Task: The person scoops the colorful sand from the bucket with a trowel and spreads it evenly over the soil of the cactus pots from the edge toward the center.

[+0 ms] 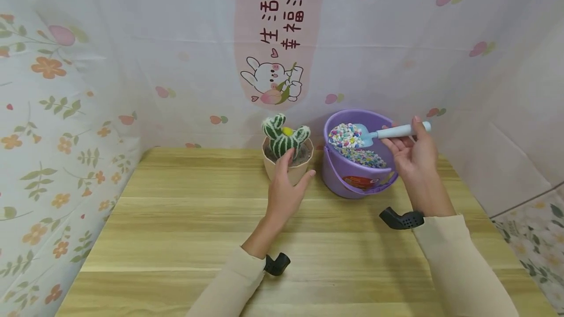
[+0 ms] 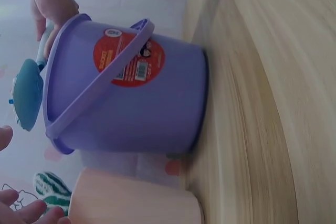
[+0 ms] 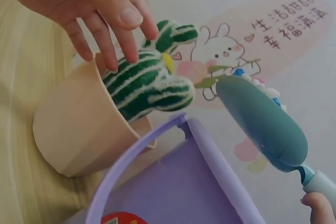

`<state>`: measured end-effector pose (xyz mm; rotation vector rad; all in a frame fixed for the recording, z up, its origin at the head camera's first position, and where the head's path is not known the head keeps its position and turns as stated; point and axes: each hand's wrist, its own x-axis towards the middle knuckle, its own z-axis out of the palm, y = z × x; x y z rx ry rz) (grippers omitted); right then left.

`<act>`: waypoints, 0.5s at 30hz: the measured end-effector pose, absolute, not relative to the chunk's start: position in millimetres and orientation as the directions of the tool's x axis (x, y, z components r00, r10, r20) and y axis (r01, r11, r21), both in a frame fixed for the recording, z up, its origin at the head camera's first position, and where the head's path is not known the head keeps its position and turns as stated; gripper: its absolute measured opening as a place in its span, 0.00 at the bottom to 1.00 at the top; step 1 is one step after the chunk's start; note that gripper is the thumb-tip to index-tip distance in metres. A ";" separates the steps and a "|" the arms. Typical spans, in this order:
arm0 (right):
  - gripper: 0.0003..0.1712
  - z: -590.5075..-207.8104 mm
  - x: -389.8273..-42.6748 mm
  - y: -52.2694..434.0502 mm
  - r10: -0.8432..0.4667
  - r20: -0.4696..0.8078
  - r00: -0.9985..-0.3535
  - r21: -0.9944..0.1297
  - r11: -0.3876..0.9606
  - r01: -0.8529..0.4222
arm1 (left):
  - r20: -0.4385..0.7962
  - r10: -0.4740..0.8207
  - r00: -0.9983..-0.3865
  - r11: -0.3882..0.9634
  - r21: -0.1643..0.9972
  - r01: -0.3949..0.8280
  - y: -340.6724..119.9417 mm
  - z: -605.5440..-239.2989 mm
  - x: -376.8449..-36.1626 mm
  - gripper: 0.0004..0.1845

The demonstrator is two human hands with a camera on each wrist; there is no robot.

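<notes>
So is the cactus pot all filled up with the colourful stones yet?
Not yet. The right hand holds a full scoop of coloured pebbles above the purple bucket. The left hand steadies the cactus pot, where only dark filling shows around the cactus. Tipping pebbles in is left.

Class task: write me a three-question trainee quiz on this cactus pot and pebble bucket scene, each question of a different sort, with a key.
1. True or false: the scoop is loaded with coloured pebbles.
2. Which hand holds the beige cactus pot? A. left hand B. right hand C. neither
3. Fill in: the scoop is held above the purple ____.

Key
1. True; the right hand pinches its handle.
2. A; the left hand holds the pot on its near side, on the wooden table.
3. bucket, which stands just right of the pot.
</notes>
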<state>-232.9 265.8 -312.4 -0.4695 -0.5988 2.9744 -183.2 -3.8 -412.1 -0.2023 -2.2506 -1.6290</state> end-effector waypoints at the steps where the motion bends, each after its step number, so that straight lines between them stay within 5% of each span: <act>1: 0.35 -313.1 -231.5 265.3 0.129 -0.278 -0.952 -0.389 -0.921 -0.011 | 0.376 -0.098 -0.922 0.332 0.885 0.325 -4.9 -412.2 -183.5 0.37; 15: 0.32 -318.8 -215.5 248.5 0.109 -0.251 -0.962 -0.355 -0.935 -0.014 | 0.486 -0.173 -0.857 0.433 0.819 0.377 -25.8 -417.0 -197.1 0.35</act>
